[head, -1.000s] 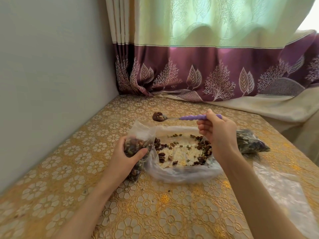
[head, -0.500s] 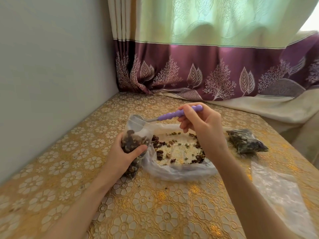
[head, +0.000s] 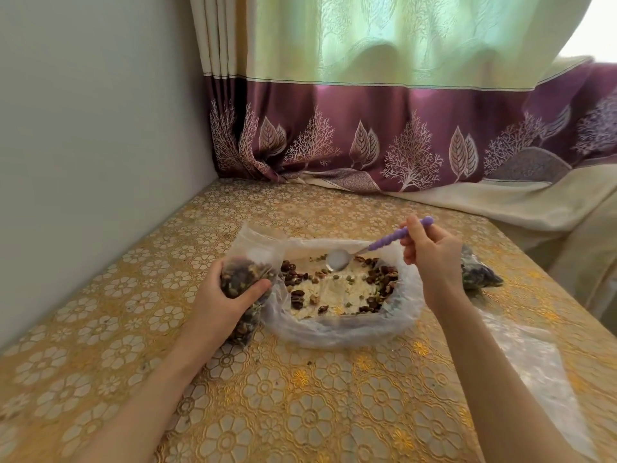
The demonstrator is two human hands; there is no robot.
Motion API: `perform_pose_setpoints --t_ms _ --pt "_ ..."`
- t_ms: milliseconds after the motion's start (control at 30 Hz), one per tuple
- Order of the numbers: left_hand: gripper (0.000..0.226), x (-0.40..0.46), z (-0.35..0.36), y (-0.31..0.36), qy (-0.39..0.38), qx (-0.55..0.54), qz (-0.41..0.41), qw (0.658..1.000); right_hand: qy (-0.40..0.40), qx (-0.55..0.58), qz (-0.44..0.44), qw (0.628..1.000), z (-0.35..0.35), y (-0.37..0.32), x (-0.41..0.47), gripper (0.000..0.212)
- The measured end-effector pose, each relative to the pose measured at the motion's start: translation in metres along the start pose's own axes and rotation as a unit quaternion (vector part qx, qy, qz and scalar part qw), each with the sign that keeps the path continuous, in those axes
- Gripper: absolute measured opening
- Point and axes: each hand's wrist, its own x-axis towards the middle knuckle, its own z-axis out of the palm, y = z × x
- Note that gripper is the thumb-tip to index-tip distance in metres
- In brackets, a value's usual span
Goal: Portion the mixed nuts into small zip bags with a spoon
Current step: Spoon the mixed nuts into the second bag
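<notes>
Purple-handled spoon is pinched in the right hand, its empty bowl over the large bag of mixed nuts. At nine o'clock of it, the left hand curls round a nearly full zip bag. Another filled bag lies at three o'clock; few nuts remain. No writing is legible.

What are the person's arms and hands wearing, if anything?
Nothing shows on them. The left hand and right hand are bare, with no gloves, rings or watch in view, and both forearms are uncovered with no sleeves as far as the picture reaches.
</notes>
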Motion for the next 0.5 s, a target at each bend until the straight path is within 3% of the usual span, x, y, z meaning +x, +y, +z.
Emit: perform_pose_setpoints --t_ms 200,500 --pt "0.045 0.000 0.000 -0.002 0.002 0.001 0.001 1.000 -0.021 -0.095 -0.036 0.995 -0.013 0.009 0.010 0.031" --pt "0.044 0.001 0.001 -0.001 0.012 0.013 0.012 1.000 -0.106 -0.078 0.002 0.991 -0.030 0.002 0.011 0.034"
